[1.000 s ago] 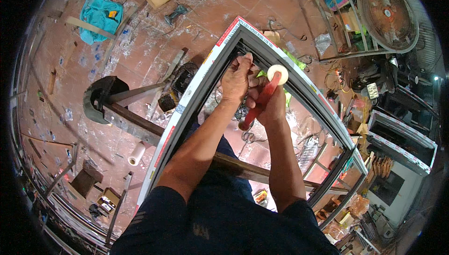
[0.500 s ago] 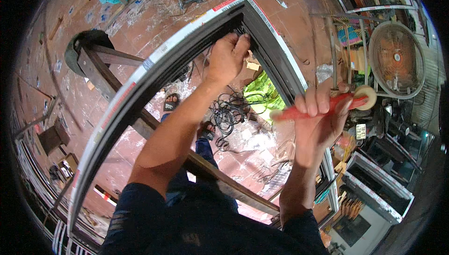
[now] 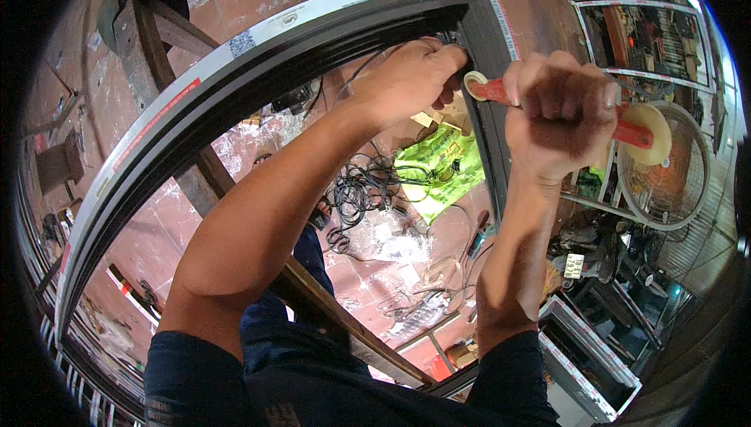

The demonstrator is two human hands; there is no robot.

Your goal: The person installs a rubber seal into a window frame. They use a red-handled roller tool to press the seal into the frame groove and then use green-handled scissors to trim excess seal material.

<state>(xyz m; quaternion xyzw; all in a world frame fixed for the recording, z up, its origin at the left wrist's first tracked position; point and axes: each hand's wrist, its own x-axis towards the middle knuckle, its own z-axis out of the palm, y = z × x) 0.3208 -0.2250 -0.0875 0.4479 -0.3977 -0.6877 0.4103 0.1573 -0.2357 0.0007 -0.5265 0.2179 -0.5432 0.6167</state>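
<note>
A large black window frame [image 3: 313, 36] with white and red protective tape along its outer edge lies in front of me. My left hand [image 3: 415, 75] reaches to its far right inner corner, fingers curled and closed; whatever they pinch is hidden. A thin dark strand [image 3: 361, 67] runs beside that wrist. In my right hand [image 3: 551, 118] is a spline roller [image 3: 491, 90], a red handle with a pale wheel at each end. The fist wraps its middle, above the frame's right side. The smaller wheel is close to the inner corner and the left fingers; contact cannot be told.
A brown beam [image 3: 352, 317] passes under the frame. On the tiled floor lie a tangled black cable [image 3: 356, 192] and a bright green bag [image 3: 442, 180]. To the right are a round fan [image 3: 680, 184] and another taped frame [image 3: 583, 356]. My legs stand inside the frame opening.
My right hand has moved up and turned, bringing the roller's smaller wheel toward the far right corner. My left hand stays at that corner. The view has shifted, placing the frame higher.
</note>
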